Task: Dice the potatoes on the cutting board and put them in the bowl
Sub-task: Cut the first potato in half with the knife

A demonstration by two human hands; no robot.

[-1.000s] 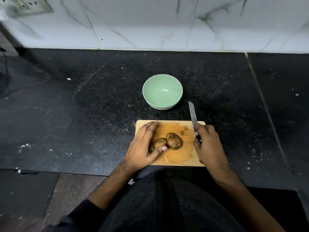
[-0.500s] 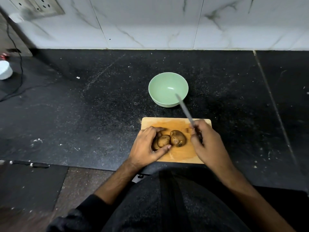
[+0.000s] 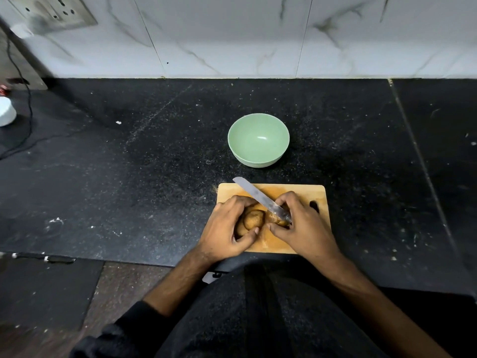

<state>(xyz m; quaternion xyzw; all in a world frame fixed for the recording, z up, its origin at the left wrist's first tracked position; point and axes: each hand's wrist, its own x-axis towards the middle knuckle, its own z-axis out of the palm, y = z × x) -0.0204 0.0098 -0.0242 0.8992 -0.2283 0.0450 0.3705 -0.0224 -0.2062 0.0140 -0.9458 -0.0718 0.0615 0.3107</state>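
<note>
A: Head cam: our L hand (image 3: 227, 229) cups left potato (image 3: 251, 220); R hand (image 3: 300, 226) grips knife (image 3: 260, 198).
B: Blade slants far-left over right potato (image 3: 275, 218), mid cutting board (image 3: 318, 192). Bowl (image 3: 258, 120) beyond, empty.

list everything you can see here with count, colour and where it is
potatoes: two, brown, side by side on the cutting board between the hands
cutting board: one, light wood, near edge of the counter
knife: one, steel blade, angled over the right potato, tip toward far left
bowl: one, pale green, nothing in it, beyond the board
counter: one, black, speckled
wall tiles: white, marbled, behind the counter
socket plate: one, top left on the wall
cable: one, black, far left
white container: one, far left edge
left hand: grips the left potato
right hand: holds the knife
</note>
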